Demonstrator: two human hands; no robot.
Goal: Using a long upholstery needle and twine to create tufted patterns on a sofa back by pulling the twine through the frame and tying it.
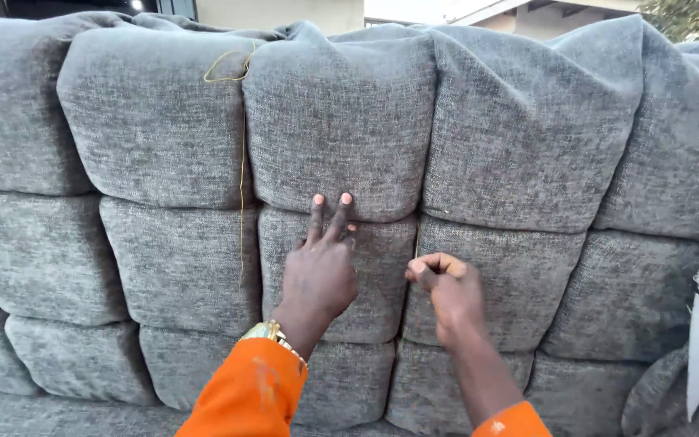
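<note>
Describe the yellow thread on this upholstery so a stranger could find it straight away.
Start with the big grey tufted cushion back that fills the view, split into puffy square panels. Go to the vertical seam between the two panels left of the left hand. The thin yellow thread loops over the top edge there and hangs straight down that seam: the only bright line on the grey fabric.

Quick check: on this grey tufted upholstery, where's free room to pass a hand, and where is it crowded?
Free: the cushion panels left of the hanging yellow thread, and the panels right of the right hand. Crowded: the centre panel, where the left hand presses flat and the right hand pinches beside the seam.
</note>
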